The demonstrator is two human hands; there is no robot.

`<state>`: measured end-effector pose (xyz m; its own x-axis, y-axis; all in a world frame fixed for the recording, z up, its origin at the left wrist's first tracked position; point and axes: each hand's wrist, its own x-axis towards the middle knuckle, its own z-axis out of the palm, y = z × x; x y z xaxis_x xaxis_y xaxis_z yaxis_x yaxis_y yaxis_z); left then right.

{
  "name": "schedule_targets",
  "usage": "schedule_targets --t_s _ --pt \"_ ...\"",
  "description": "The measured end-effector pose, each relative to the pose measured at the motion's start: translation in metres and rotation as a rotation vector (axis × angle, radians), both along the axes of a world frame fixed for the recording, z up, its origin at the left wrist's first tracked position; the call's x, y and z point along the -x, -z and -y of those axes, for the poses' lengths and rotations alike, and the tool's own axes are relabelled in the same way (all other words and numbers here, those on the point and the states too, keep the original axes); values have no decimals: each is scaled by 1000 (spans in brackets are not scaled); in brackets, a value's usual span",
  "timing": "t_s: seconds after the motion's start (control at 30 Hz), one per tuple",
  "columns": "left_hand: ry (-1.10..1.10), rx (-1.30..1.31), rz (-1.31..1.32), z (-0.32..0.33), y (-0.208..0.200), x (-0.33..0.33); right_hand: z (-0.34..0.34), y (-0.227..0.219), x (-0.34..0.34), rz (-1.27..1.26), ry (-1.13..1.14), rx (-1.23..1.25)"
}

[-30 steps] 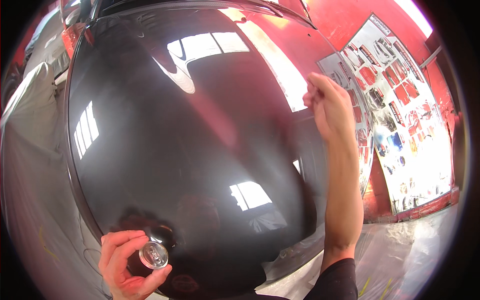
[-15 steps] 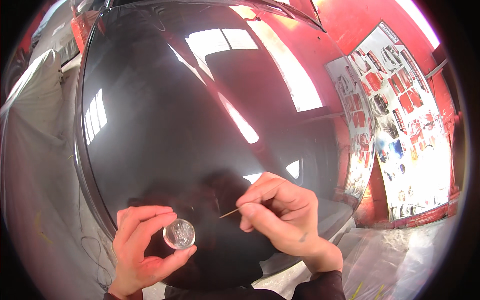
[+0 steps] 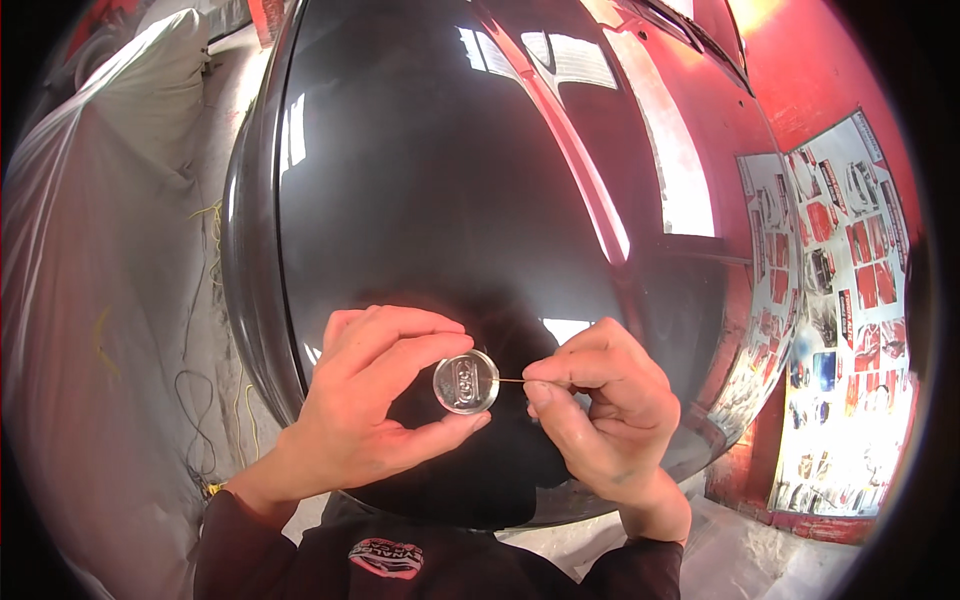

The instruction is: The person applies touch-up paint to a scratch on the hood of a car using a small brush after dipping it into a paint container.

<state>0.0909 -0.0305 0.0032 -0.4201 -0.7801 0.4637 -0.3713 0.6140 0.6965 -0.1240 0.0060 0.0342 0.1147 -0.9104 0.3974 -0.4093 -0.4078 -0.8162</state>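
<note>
Between thumb and fingers, my left hand (image 3: 385, 395) grips a small round clear cup (image 3: 466, 382) by its rim, tilted so its inside faces me. What is in the cup, if anything, I cannot make out. My right hand (image 3: 610, 405) pinches a thin wooden toothpick-like stick (image 3: 512, 380), which points left. The stick's tip reaches the cup's right side; whether it touches cannot be told. Both hands are above the near end of a glossy black car hood (image 3: 420, 210).
A draped plastic sheet (image 3: 100, 300) hangs on the left, with a dark cable (image 3: 190, 400) on the floor beside it. A poster board (image 3: 850, 330) leans on the red wall (image 3: 800, 90) at right. Windows and the wall are mirrored in the hood.
The stick in my right hand has come over to the cup, its tip now at the cup's right side. The whole view has shifted, with the hood now further right.
</note>
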Motion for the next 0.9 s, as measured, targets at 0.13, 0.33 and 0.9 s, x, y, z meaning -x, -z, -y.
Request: schedule_targets --t_s 0.13,0.33,0.9 --pt "-4 -7 10 0 1 -1 3 3 -2 -53 -26 53" --pt "-15 0 11 2 4 -1 7 8 -4 -100 -31 93" --pt "-57 -27 50 -6 10 -7 -8 10 1 125 -23 -48"
